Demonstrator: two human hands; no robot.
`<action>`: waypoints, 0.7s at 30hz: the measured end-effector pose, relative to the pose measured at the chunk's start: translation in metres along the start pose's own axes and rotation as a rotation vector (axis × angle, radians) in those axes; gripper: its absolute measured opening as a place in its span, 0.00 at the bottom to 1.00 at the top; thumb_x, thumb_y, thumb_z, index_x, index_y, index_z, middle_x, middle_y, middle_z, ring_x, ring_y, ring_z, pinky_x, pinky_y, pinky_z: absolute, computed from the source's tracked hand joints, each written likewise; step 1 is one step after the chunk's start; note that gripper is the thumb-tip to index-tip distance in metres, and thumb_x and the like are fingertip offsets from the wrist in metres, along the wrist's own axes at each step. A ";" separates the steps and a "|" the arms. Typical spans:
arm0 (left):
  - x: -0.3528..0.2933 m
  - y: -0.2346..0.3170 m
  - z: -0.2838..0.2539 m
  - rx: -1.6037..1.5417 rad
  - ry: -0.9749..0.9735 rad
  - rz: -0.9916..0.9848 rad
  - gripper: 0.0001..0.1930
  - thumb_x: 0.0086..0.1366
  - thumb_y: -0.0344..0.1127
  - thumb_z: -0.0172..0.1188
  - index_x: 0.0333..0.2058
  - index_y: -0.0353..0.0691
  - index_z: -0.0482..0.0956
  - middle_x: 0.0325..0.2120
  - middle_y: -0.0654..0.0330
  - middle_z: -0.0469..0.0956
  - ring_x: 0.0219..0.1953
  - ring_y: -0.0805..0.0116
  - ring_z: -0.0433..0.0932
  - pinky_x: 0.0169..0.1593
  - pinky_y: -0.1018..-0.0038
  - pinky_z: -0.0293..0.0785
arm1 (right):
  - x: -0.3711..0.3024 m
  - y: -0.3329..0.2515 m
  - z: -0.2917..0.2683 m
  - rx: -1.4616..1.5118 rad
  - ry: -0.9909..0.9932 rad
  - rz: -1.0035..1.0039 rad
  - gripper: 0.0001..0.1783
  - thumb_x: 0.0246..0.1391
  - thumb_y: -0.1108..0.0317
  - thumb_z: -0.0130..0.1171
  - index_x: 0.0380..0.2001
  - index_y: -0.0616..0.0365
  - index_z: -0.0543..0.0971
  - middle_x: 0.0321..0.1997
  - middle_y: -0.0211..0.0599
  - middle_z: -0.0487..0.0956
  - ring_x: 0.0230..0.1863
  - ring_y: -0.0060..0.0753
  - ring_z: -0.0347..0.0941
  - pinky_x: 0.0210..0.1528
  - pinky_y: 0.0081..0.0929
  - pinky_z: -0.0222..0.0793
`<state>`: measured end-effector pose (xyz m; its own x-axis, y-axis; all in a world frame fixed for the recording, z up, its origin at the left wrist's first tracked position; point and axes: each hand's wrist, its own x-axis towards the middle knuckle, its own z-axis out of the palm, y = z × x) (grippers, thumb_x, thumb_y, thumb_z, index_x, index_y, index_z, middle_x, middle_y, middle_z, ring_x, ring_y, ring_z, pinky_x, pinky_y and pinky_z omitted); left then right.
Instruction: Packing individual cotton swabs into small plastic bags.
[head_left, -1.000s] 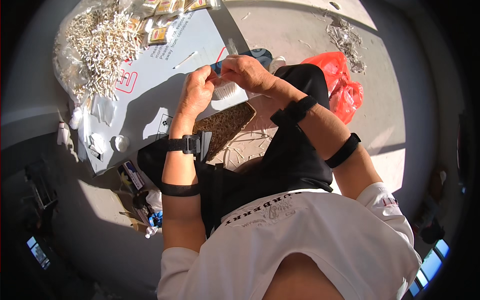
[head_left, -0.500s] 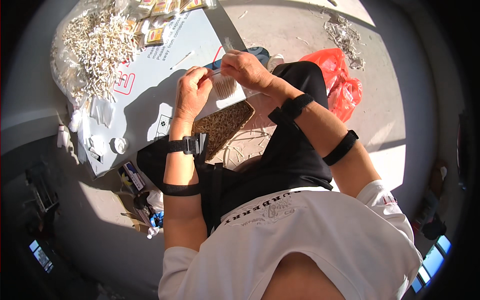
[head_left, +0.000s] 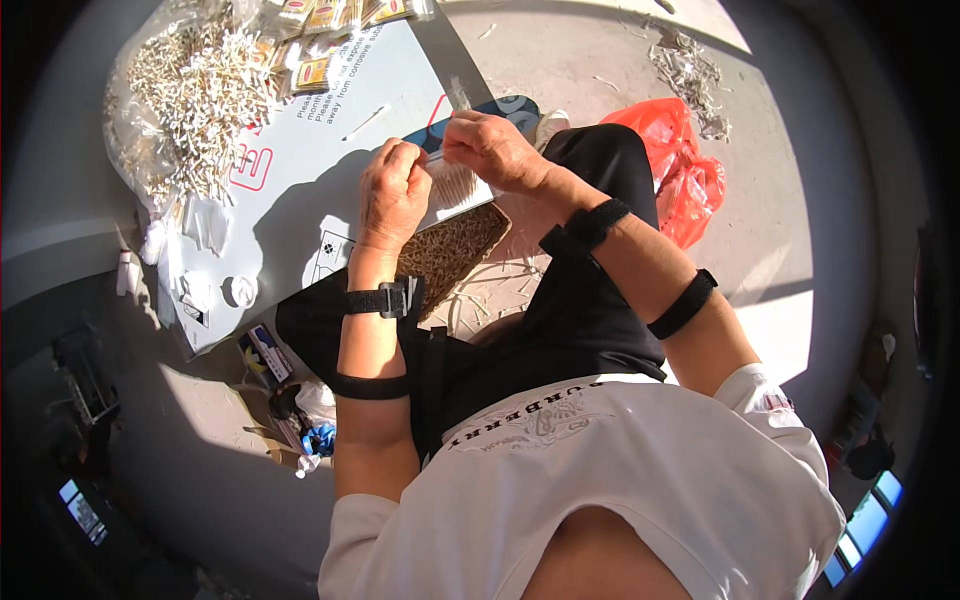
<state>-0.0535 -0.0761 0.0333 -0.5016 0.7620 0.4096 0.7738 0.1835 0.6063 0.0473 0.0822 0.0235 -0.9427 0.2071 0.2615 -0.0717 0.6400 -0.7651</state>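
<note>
A small clear plastic bag of cotton swabs (head_left: 457, 187) hangs upright between my two hands, over the near right edge of the table. My left hand (head_left: 394, 200) pinches the bag's upper edge on the left, thumb against bent fingers. At the other end of that edge, my right hand (head_left: 497, 152) is closed on it too, its fingertips partly hidden. Within the bag the swabs stand side by side in a row. One loose cotton swab (head_left: 366, 122) lies on the grey printed tabletop (head_left: 400, 90) beyond my left hand.
A large clear bag heaped with cotton swabs (head_left: 200, 100) fills the table's left side, with several filled packs (head_left: 315, 72) behind. Below my hands sits a box of thin brown sticks (head_left: 450, 250). A red plastic bag (head_left: 690, 190) stands right of my knee; scraps (head_left: 690, 75) litter the floor.
My left hand has shifted slightly right and toward me, and the right has dropped a little. The fingertips are closer together along the bag's upper edge.
</note>
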 end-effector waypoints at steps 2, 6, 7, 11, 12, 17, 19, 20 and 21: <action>0.002 0.005 -0.002 -0.108 -0.033 0.001 0.05 0.51 0.20 0.55 0.27 0.34 0.71 0.27 0.52 0.75 0.30 0.49 0.76 0.33 0.59 0.73 | -0.001 0.000 0.000 0.010 0.021 -0.021 0.05 0.51 0.71 0.60 0.28 0.60 0.76 0.32 0.41 0.75 0.35 0.45 0.75 0.37 0.33 0.71; 0.004 0.007 -0.002 0.006 -0.017 0.022 0.06 0.51 0.19 0.56 0.28 0.34 0.71 0.27 0.53 0.74 0.30 0.49 0.76 0.33 0.60 0.73 | 0.001 0.001 -0.003 0.109 0.023 -0.036 0.05 0.49 0.72 0.63 0.29 0.60 0.77 0.32 0.38 0.75 0.34 0.39 0.74 0.37 0.30 0.70; 0.003 0.007 -0.002 0.015 0.001 0.043 0.07 0.51 0.19 0.56 0.28 0.35 0.71 0.26 0.53 0.74 0.30 0.50 0.76 0.33 0.60 0.73 | 0.002 -0.001 -0.005 0.110 0.022 -0.037 0.05 0.49 0.72 0.63 0.29 0.60 0.77 0.32 0.38 0.75 0.34 0.39 0.74 0.37 0.30 0.70; 0.002 0.012 -0.001 0.025 0.028 0.077 0.07 0.51 0.18 0.56 0.29 0.35 0.71 0.25 0.54 0.73 0.29 0.50 0.75 0.33 0.60 0.72 | 0.000 -0.006 -0.009 0.206 0.004 0.146 0.07 0.46 0.72 0.66 0.30 0.61 0.79 0.30 0.33 0.75 0.33 0.27 0.73 0.37 0.25 0.69; -0.001 0.013 0.000 0.024 0.028 0.074 0.07 0.51 0.18 0.56 0.29 0.35 0.71 0.25 0.54 0.73 0.29 0.50 0.75 0.33 0.60 0.72 | 0.000 -0.008 -0.008 0.270 -0.005 0.209 0.08 0.45 0.72 0.67 0.30 0.61 0.80 0.29 0.31 0.76 0.32 0.23 0.72 0.37 0.23 0.68; -0.009 0.017 -0.004 -0.151 -0.056 -0.006 0.08 0.51 0.17 0.54 0.29 0.35 0.70 0.26 0.53 0.72 0.30 0.49 0.75 0.32 0.59 0.70 | -0.009 -0.015 -0.007 0.568 -0.074 0.433 0.07 0.44 0.75 0.67 0.29 0.61 0.80 0.26 0.25 0.77 0.31 0.16 0.70 0.36 0.19 0.67; -0.011 0.020 -0.006 -0.135 -0.047 -0.002 0.08 0.52 0.17 0.54 0.30 0.35 0.70 0.26 0.53 0.72 0.30 0.49 0.75 0.32 0.59 0.70 | -0.012 -0.019 -0.008 0.672 -0.057 0.439 0.07 0.43 0.77 0.67 0.29 0.61 0.80 0.25 0.25 0.77 0.30 0.15 0.70 0.36 0.18 0.66; -0.011 0.021 -0.007 -0.117 -0.038 0.004 0.08 0.52 0.16 0.53 0.30 0.34 0.70 0.26 0.53 0.72 0.31 0.49 0.74 0.33 0.60 0.70 | -0.015 -0.022 -0.008 0.669 -0.019 0.397 0.06 0.45 0.76 0.66 0.29 0.61 0.80 0.26 0.24 0.76 0.31 0.15 0.70 0.35 0.18 0.66; -0.011 0.024 -0.007 -0.118 -0.039 0.005 0.08 0.52 0.16 0.53 0.30 0.34 0.70 0.26 0.53 0.72 0.31 0.49 0.74 0.33 0.60 0.70 | -0.017 -0.024 -0.009 0.664 0.021 0.354 0.06 0.46 0.75 0.66 0.29 0.60 0.80 0.27 0.24 0.75 0.32 0.15 0.69 0.35 0.18 0.66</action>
<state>-0.0327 -0.0846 0.0484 -0.4811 0.7865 0.3873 0.7238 0.1071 0.6816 0.0682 0.0695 0.0426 -0.9401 0.3356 -0.0597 0.0465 -0.0472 -0.9978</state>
